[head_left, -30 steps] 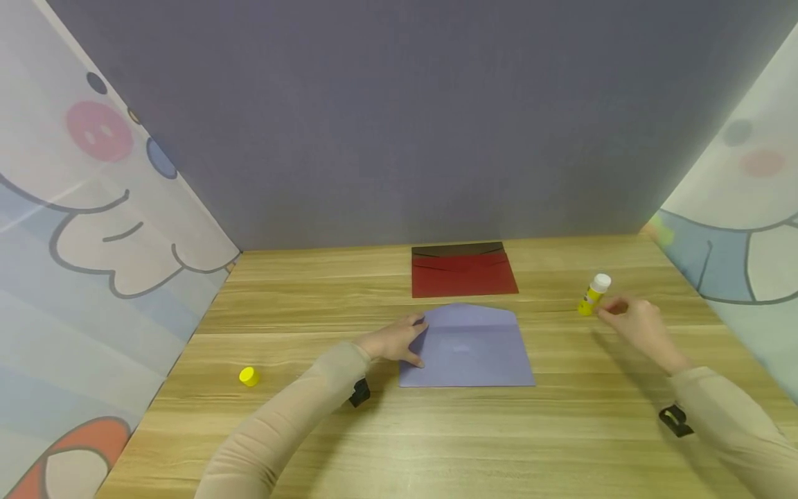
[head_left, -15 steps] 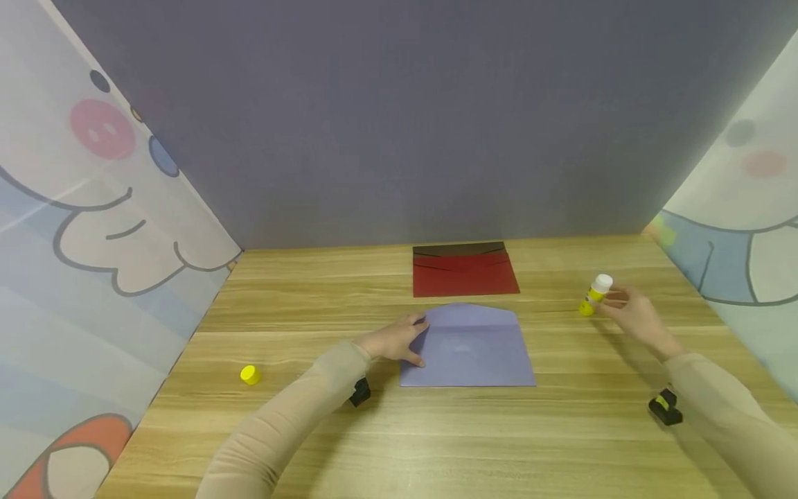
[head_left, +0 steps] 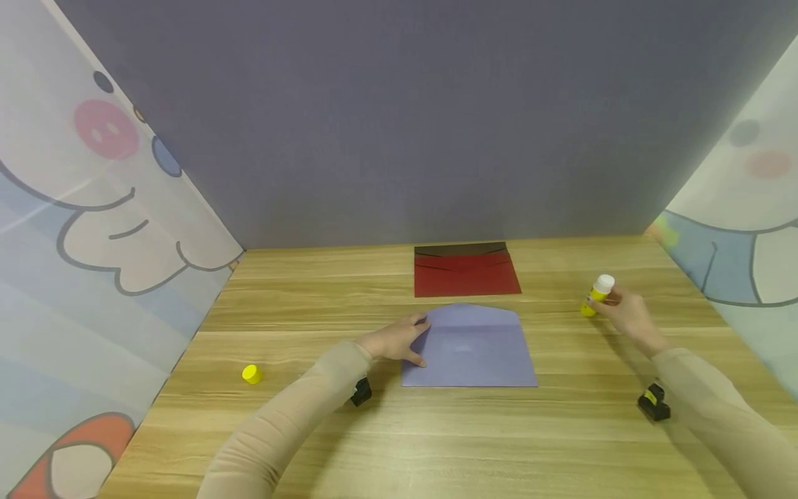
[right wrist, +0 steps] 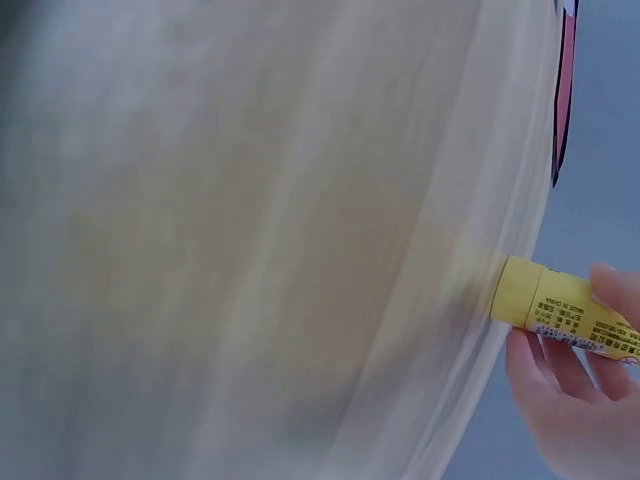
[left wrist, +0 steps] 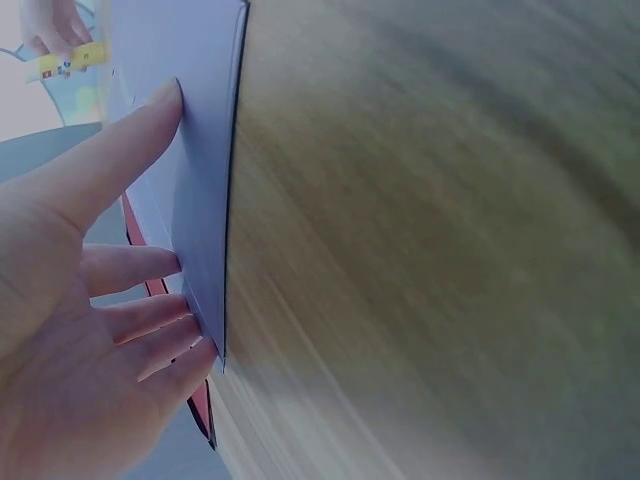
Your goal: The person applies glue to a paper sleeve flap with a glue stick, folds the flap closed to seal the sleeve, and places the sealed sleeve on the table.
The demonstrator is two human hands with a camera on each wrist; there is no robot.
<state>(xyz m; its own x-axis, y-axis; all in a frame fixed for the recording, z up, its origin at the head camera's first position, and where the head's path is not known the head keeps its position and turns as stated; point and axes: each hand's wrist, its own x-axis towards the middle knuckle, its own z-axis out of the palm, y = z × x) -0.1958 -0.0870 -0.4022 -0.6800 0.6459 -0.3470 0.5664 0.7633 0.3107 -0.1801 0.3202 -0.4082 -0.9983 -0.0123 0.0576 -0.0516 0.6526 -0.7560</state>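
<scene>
The left hand (head_left: 395,341), fingers spread, rested on the left side of the lavender envelope (head_left: 476,357). To its right, the right hand (head_left: 631,320) pinched the yellow glue stick (head_left: 596,296). Beyond lay a red envelope (head_left: 467,277), overlapping a dark envelope (head_left: 458,250).

A hand could pass between the lilac envelope (head_left: 475,350) and the glue stick (head_left: 594,297) to the back edge of the worktop (head_left: 467,443). Toward the right edge, the right hand (head_left: 628,319) stands in the way; from the left edge, the yellow cap (head_left: 252,374) and then the left sleeve (head_left: 293,409) do.
</scene>
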